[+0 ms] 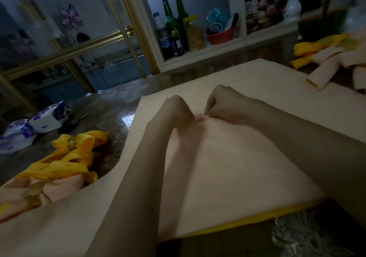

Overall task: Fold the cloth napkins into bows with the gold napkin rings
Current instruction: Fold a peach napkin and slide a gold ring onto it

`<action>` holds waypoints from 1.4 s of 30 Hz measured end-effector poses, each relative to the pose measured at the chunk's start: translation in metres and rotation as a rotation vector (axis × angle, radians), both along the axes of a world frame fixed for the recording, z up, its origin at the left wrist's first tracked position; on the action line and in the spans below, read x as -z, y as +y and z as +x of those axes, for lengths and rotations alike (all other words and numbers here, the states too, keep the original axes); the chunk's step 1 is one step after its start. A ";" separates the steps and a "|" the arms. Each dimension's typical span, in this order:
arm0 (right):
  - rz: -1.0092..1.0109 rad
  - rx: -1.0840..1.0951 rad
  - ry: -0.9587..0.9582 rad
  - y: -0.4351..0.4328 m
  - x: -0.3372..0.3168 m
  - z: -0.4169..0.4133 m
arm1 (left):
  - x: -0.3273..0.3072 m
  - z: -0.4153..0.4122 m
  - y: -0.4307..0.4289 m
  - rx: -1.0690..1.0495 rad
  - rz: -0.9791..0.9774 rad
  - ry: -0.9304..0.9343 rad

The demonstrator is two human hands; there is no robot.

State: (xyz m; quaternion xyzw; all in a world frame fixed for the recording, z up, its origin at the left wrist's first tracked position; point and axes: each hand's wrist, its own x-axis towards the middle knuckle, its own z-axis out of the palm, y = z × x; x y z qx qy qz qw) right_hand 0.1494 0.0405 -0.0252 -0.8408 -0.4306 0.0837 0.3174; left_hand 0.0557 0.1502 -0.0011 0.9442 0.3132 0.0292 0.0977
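- Peach napkin [227, 167] lies spread flat on the surface [111, 106], ready for folding.
- Left hand [178, 108] & right hand [219, 106], close together, each pinch a small ridge at its centre, prob. to start pleats.
- Yellow bow [65, 157] w/ gold ring [72, 143] sits at left, apart.

A glossy marbled table [111, 106] carries a spread peach napkin [227, 167], yellow bows [73, 150], tissue packs [49, 116] and, perhaps, dark scissors [75, 121].

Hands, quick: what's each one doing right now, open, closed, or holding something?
Left hand: closed, pinching a small fold in the peach napkin.
Right hand: closed, pinching the same fold beside it.
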 end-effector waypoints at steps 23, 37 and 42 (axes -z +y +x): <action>-0.233 0.002 -0.429 0.001 -0.009 -0.029 | 0.005 -0.005 0.003 0.019 -0.096 -0.056; -0.185 0.031 -0.384 0.001 -0.019 -0.044 | 0.006 -0.016 0.013 0.051 -0.163 -0.066; -0.137 0.026 -0.174 -0.003 -0.020 -0.027 | 0.004 -0.017 0.013 0.065 -0.144 -0.010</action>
